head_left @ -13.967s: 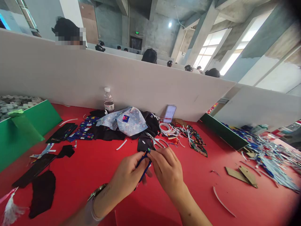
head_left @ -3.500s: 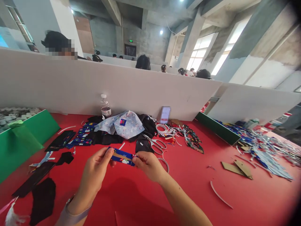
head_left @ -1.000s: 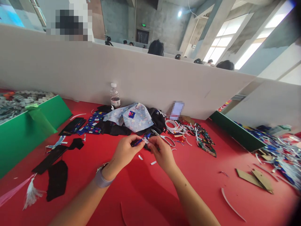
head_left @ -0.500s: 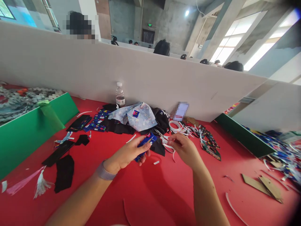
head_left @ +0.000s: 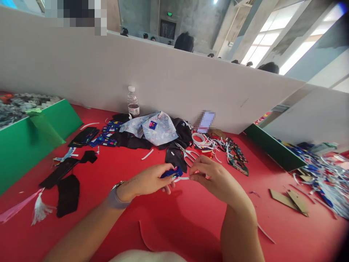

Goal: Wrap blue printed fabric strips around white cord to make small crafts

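My left hand (head_left: 152, 179) is closed around a small folded piece of blue printed fabric (head_left: 173, 172), thumb on top and fingers underneath. A narrow white strip (head_left: 182, 178) runs between the fabric and the fingertips of my right hand (head_left: 208, 174), which are pinched at its end. Whether the strip's other end touches the fabric I cannot tell. Just beyond my right hand lie white-handled scissors (head_left: 189, 155), beside a piece of black fabric (head_left: 174, 157) on the red table (head_left: 169, 218).
Pale blue fabric (head_left: 160, 127) lies over dark pieces by the partition. A bottle (head_left: 133, 103) and a phone (head_left: 206, 120) stand behind. A white tape roll (head_left: 198, 138) sits among loose strips. Green boards (head_left: 51, 125) hold heaped scraps at left; more scraps lie at right.
The view has tilted down. My right hand has turned its fingertips toward the blue fabric, and a white strip now shows between the hands. The left hand keeps its hold.
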Available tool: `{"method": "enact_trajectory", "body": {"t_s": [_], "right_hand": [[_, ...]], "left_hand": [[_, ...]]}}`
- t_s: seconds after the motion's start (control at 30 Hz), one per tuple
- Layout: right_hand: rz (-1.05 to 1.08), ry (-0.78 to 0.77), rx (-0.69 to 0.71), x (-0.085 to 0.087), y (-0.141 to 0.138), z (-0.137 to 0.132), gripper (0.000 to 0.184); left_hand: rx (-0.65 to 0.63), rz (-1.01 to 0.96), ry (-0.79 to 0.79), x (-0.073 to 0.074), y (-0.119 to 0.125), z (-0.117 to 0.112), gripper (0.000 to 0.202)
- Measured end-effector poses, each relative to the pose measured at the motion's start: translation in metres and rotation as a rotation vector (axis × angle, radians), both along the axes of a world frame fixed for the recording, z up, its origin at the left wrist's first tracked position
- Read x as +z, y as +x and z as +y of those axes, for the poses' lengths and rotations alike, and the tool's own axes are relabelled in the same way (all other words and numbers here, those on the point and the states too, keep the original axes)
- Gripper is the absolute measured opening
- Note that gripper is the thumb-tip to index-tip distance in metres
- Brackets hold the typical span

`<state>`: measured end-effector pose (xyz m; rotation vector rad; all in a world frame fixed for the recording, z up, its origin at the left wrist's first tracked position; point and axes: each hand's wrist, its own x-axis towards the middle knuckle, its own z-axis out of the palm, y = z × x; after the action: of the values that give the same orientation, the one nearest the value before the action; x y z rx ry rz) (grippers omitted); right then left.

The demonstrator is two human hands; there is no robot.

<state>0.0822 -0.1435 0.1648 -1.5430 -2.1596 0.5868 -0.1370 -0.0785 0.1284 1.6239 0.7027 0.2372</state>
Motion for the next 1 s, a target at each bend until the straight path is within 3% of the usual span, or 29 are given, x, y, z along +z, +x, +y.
{"method": "enact_trajectory", "body": {"t_s": [0.17, 0.47, 1.0], "right_hand": [[-0.023, 0.008, 0.043, -0.005, -0.010, 0.003, 0.013], [-0.092, 0.030, 0.008, -0.009, -0.017, 0.008, 0.011], [-0.231, 0.012, -0.033, -0.006, -0.020, 0.005, 0.004]], "left_hand": [[-0.017, 0.036, 0.089, -0.007, 0.005, -0.004, 0.020], [-0.050, 0.063, 0.132, -0.007, 0.005, -0.005, 0.017], [-0.098, 0.067, 0.121, -0.012, 0.006, -0.006, 0.023]]}}
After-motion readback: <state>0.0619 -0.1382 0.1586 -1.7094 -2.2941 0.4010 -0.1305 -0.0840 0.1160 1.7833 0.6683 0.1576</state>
